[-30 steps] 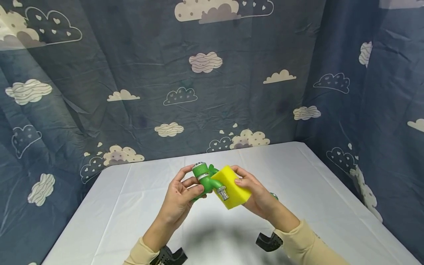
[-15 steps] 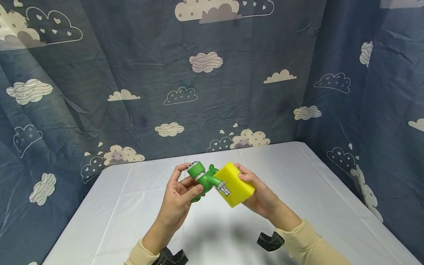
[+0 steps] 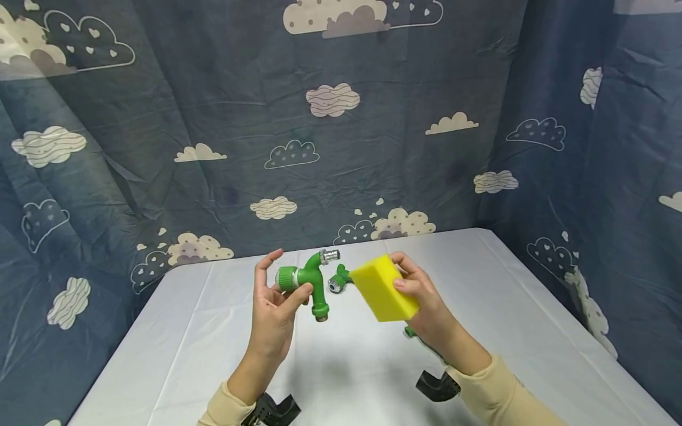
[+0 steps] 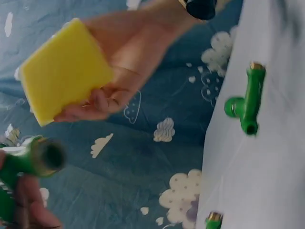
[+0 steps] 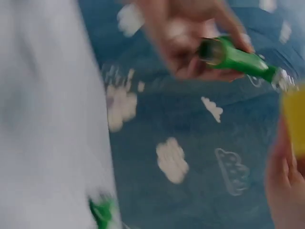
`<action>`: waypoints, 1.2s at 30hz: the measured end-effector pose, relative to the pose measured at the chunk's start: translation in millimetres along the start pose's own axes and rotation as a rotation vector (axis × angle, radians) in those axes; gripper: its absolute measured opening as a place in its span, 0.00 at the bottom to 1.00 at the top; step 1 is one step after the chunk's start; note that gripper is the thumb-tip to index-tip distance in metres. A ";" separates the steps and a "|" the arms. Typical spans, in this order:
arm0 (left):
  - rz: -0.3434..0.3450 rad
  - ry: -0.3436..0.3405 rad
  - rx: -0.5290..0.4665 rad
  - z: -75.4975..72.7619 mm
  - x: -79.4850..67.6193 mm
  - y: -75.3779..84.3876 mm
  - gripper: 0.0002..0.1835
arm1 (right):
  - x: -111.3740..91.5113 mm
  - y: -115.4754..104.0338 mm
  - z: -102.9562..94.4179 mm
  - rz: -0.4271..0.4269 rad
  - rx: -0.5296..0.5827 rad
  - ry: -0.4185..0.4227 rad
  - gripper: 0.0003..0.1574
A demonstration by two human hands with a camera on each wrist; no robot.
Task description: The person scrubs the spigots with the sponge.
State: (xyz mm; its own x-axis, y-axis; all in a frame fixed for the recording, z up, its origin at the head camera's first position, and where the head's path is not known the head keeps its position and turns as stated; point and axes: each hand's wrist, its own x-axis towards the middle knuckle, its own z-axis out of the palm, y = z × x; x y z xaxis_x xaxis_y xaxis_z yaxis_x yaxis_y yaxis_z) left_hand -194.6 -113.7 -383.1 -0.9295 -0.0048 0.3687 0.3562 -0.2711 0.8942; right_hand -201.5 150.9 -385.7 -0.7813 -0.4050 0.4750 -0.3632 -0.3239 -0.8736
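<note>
My left hand pinches a green garden tap by its knob side, thumb in front and one finger raised. The tap's silver hose spout points up and to the right, its threaded inlet down. A yellow sponge is held in my right hand, to the right of the tap and apart from it in the head view. The left wrist view shows fingers curled at the edge of the sponge. In the right wrist view the held tap is slightly blurred.
A second green tap lies on the white-covered table behind the held one. Another green tap lies partly hidden under my right forearm. Dark blue cloud-patterned cloth hangs behind and beside the table.
The held tap has turned so its spout points up instead of down right, and moved left. The sponge has drawn away from it to the right, uncovering the tap on the table behind.
</note>
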 end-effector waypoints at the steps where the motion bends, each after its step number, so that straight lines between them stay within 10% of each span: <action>1: 0.007 -0.013 0.043 0.6 -0.4 -0.5 0.38 | 0.4 0.2 2.8 -0.085 -0.164 0.037 0.17; 7: 0.046 -0.129 0.311 9.4 -9.2 -2.6 0.22 | 2.3 5.0 16.9 -0.593 -1.029 0.124 0.24; 15: 0.033 -0.178 0.329 11.4 -14.2 -0.2 0.19 | 4.0 11.9 8.7 -0.635 -1.241 0.221 0.24; 23: -0.089 -0.134 0.159 6.3 -8.9 2.5 0.17 | 7.3 10.6 -3.8 -0.261 -0.883 0.369 0.23; 31: -0.144 -0.257 -0.067 7.4 -10.3 -4.7 0.17 | 6.3 12.8 8.6 0.193 -0.155 0.066 0.14; 36: -0.141 -0.155 0.015 9.2 -9.6 -12.0 0.16 | 2.5 15.5 14.2 0.292 0.079 -0.078 0.16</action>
State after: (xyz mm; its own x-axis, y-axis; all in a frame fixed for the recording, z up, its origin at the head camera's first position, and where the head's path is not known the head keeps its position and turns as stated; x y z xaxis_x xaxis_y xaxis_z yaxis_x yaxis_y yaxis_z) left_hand -189.0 -101.6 -395.0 -0.9448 0.1808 0.2732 0.2260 -0.2440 0.9431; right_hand -201.9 132.8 -396.5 -0.8041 -0.5544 0.2146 -0.0860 -0.2488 -0.9647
